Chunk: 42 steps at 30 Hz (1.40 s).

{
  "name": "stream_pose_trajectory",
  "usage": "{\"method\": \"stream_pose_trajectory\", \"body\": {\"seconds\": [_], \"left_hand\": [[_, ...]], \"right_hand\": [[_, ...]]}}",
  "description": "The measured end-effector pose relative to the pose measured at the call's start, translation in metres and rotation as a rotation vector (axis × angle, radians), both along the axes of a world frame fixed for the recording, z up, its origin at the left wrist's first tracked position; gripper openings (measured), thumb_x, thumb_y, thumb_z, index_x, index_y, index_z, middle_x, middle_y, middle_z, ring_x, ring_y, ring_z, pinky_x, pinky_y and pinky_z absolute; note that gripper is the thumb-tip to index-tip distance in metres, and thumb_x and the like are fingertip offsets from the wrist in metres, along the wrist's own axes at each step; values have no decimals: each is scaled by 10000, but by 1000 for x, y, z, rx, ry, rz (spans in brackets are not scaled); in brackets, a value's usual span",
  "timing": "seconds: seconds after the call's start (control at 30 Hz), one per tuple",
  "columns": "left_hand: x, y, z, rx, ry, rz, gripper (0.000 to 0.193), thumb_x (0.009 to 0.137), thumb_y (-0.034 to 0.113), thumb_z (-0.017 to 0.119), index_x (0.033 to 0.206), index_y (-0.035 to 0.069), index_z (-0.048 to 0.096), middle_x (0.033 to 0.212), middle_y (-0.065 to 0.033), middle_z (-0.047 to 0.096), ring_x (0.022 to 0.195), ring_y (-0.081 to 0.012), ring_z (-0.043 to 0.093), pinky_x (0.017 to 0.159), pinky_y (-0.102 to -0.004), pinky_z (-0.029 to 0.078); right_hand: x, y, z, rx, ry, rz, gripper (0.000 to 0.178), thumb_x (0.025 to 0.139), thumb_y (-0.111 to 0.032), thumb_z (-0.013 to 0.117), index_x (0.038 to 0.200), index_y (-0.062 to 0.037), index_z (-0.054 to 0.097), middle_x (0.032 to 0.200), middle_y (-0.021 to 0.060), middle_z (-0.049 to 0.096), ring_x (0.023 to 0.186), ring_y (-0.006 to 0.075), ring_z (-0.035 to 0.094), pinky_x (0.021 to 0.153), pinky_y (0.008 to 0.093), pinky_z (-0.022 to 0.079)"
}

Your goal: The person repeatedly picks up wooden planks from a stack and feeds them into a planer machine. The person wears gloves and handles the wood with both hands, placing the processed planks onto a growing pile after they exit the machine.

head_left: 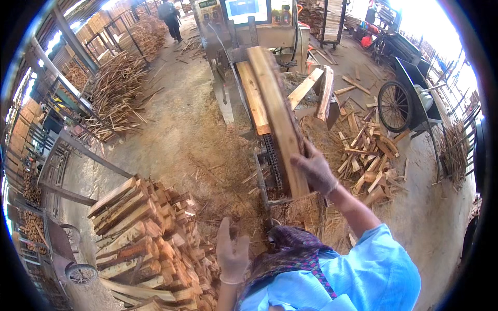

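Observation:
My gloved right hand [317, 170] grips the near end of a long wooden plank [280, 127] by its right, bark-covered edge. The plank slants away from me over a feed chain [273, 160], its far end close to a sawing machine [244, 31]. Under and left of it, a second plank [252, 96] lies along the machine's bed. My gloved left hand [232, 251] is held low near my apron, fingers apart and holding nothing. Just left of that hand rises a large stack of split timber pieces [155, 233].
Offcuts [371, 160] lie heaped on the floor at right, near a wheeled cart [415, 98]. Loose slabs [325, 93] rest beside the machine. A metal-framed cart [78, 194] stands left of the timber. Far off, a person [169, 19] is near piles of sticks [116, 85].

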<state>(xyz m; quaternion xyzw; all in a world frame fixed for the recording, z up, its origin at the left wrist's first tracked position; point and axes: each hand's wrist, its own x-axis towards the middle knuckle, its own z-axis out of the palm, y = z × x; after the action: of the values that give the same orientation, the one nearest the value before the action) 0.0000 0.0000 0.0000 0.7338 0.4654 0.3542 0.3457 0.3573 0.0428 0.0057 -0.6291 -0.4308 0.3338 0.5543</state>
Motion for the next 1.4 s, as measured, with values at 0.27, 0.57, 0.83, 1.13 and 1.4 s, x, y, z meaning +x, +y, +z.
{"method": "stream_pose_trajectory", "body": {"seconds": [0.27,0.57,0.83,1.13,1.4], "left_hand": [[-23,-3,-63,-585,-342,538,557,1007,76,620,1538,-52,511,1362,-139,637,1088,-194,610,953,-328,521],[-27,-53,-77,-711,-463,913,596,1076,188,606,1631,76,421,1356,-99,603,966,-197,659,809,-365,571],[-39,-78,-99,-660,-347,954,583,1081,224,628,1602,50,431,1326,-146,642,1013,-253,704,802,-381,590],[-32,-39,-31,-503,-130,832,579,1014,219,697,1516,-18,532,1342,-211,686,1213,-258,668,1005,-377,539],[-112,-124,-41,-118,-70,1268,471,1007,76,676,1468,7,607,1248,-155,743,1047,-197,709,897,-317,597]], "right_hand": [[136,218,-61,-127,139,-83,669,924,-454,746,1355,44,631,1036,141,770,905,203,747,812,349,601],[166,348,-44,-667,-1030,214,858,989,-770,522,1072,41,787,1086,250,787,1003,340,784,919,449,598],[157,425,-100,-489,-981,53,814,1014,-657,573,1384,68,592,1314,295,665,1221,420,682,1012,480,554],[276,372,-116,-324,-888,22,687,1078,-399,610,1618,-24,412,1687,171,387,1466,355,512,1207,413,430],[5,114,-108,114,-736,462,447,1080,-13,573,1521,49,540,1484,161,624,1370,291,586,1199,406,425]]}}
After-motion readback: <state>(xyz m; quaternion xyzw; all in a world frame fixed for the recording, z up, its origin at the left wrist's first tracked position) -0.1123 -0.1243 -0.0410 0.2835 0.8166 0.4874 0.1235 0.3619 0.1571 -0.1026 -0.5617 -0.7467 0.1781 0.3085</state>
